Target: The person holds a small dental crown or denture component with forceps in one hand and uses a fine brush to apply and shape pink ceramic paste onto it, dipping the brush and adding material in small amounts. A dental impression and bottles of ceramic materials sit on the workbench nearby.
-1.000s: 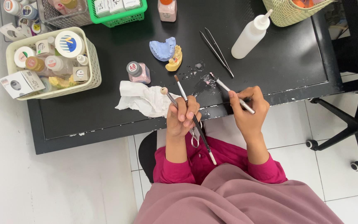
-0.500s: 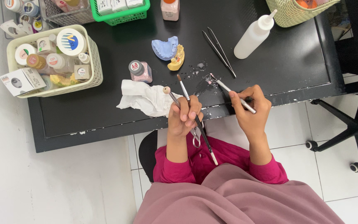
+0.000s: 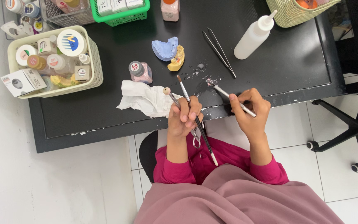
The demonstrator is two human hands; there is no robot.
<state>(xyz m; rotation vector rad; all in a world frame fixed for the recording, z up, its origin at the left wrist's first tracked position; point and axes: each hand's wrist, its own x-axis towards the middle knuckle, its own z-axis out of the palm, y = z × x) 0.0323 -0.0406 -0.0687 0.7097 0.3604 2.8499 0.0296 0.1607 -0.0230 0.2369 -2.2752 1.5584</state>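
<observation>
Black desk [image 3: 104, 112] over white floor tiles, person seated close, pink sleeves. Left hand [image 3: 184, 117] has its fingers clamped on a bundle: a dark-handled brush [image 3: 193, 116], a rod with a small pale ball on its tip [image 3: 167, 91], and what looks like a scissor-type handle loop hanging below. Right hand [image 3: 250, 110] pinches a thin silver-handled brush [image 3: 233, 101], tip down in a small pinkish smear [image 3: 210, 81] on the desk.

Change from a second ago: almost none. Left hand's bundle tilted slightly, right brush tip stays at the same smear. Reads as ongoing mixing or pickup at that spot.

Nearby: crumpled tissue [image 3: 146, 99] touching the left hand, small pink jar [image 3: 139, 72], blue and yellow dental casts [image 3: 170, 52], tweezers [image 3: 219, 52], white squeeze bottle [image 3: 253, 36].
</observation>
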